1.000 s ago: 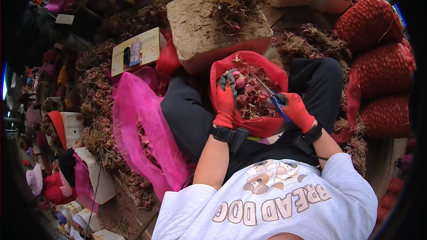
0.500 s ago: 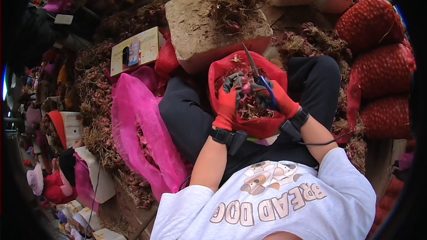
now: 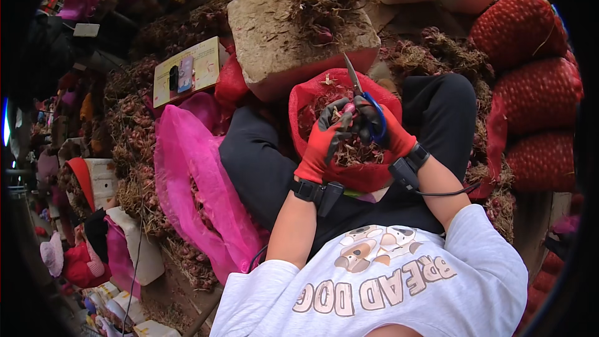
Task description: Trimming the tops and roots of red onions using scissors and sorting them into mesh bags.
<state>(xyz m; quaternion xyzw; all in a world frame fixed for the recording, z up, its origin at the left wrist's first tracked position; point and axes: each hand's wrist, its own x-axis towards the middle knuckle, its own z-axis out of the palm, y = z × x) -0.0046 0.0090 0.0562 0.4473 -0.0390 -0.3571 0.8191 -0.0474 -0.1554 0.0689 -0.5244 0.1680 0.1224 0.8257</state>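
Note:
My left hand, in a red and grey work glove, is closed on a small shallot above an open red mesh bag. My right hand, gloved alike, grips the blue handles of a pair of scissors. The blades point up and away from me, toward the bag's far rim, and look nearly closed. Its fingers also come close to the shallot; whether they touch it I cannot tell. Dry stalks and trimmings fill the bag between my legs.
A dirty foam block with a clump of dried shallots stands just beyond. Left lie a pink mesh bag and a flat box with a phone. Full red sacks are stacked right. A person sits far left.
My left hand has shifted slightly right and up, bringing the shallot nearer to my right hand. The scissors stay in my right hand, their blades now closer together.

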